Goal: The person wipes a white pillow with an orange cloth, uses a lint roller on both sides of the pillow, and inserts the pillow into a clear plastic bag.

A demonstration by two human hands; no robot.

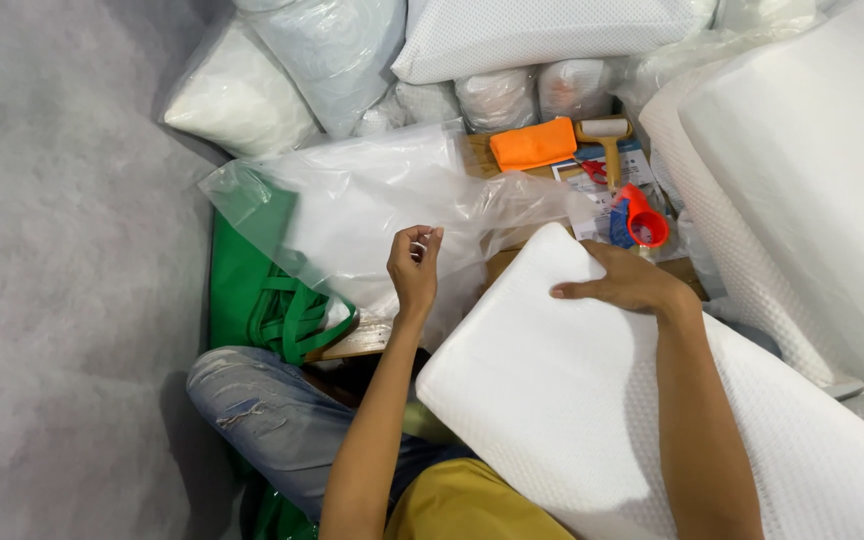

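While the left hand (414, 268) pinches the edge of a clear plastic bag (372, 205), fingers together on the film to lift its mouth, the right hand (624, 282) lies flat, fingers spread, steadying a white pillow (562, 390) across the lap, near the opening.

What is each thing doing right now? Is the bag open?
Clear plastic bag: empty, crumpled, edge pinched by left hand.
White pillow: unbagged, on the lap, under right hand.
Green bag: lying flat.
Orange cloth: folded.
Tape dispenser: lying idle.
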